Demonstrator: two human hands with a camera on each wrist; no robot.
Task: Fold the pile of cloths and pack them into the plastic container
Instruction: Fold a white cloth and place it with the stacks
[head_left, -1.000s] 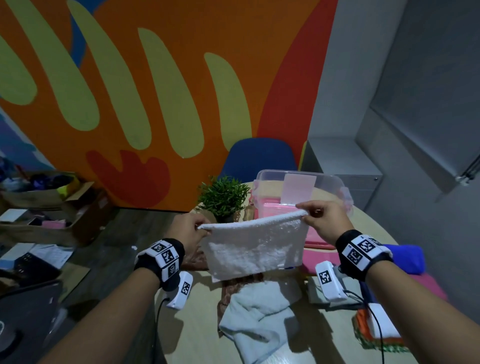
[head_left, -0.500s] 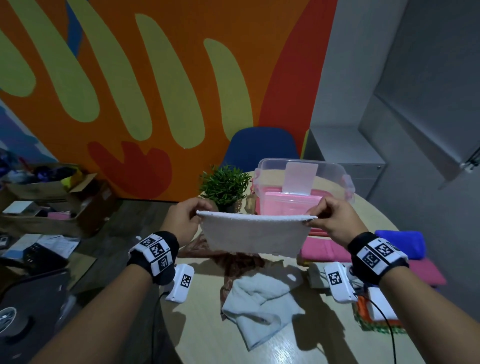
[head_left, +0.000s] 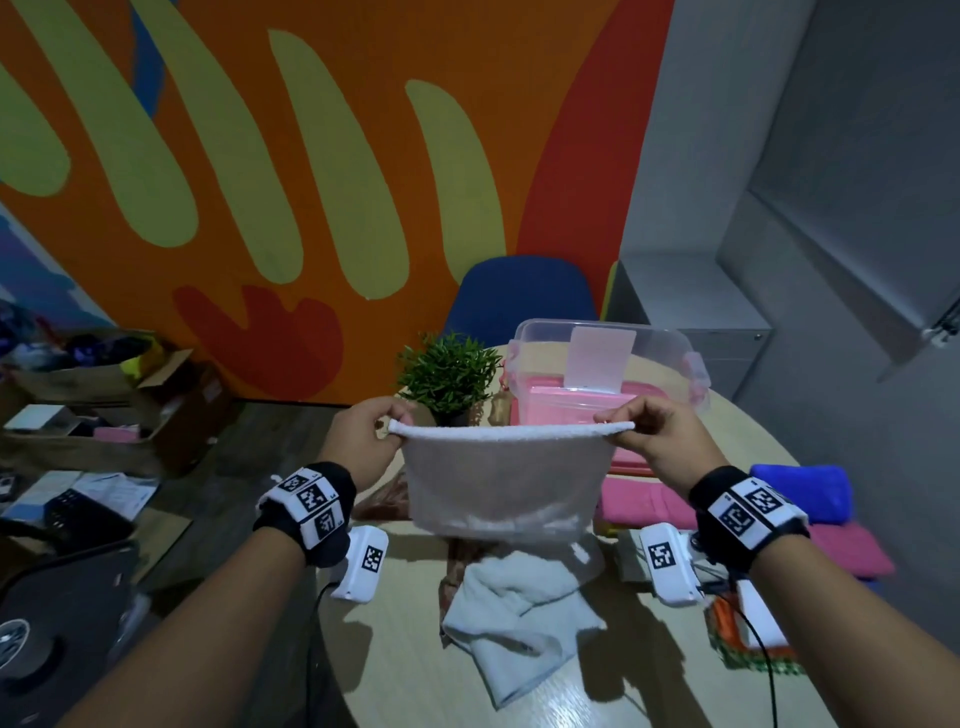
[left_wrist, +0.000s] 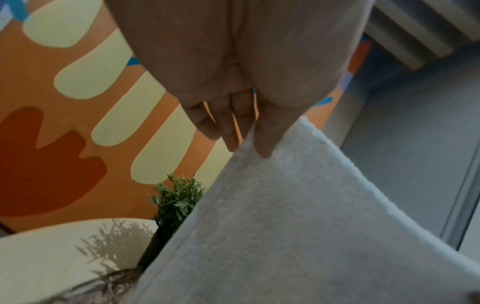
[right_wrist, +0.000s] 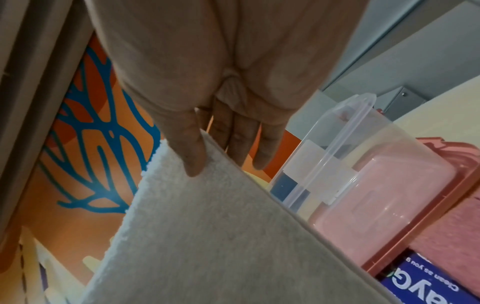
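Observation:
A white towel (head_left: 501, 480) hangs folded double in the air above the table, stretched flat between both hands. My left hand (head_left: 371, 434) pinches its top left corner, thumb on the cloth (left_wrist: 298, 216). My right hand (head_left: 652, 434) pinches the top right corner, thumb pressed on the towel (right_wrist: 221, 236). Behind it stands the clear plastic container (head_left: 670, 343) with a pink lid (head_left: 540, 410) leaning at its front; the container (right_wrist: 363, 131) also shows in the right wrist view. A crumpled pale towel (head_left: 511, 618) lies on the table below.
A small potted plant (head_left: 449, 371) stands left of the container. Folded pink cloths (head_left: 644, 506) and a blue cloth (head_left: 802, 491) lie at the right. A brown patterned cloth (head_left: 382, 501) lies under the hanging towel. A blue chair (head_left: 519, 296) is beyond the round table (head_left: 405, 670).
Both hands have lifted the towel and pulled its top edge taut and level; the hanging part has shortened into a neat doubled rectangle.

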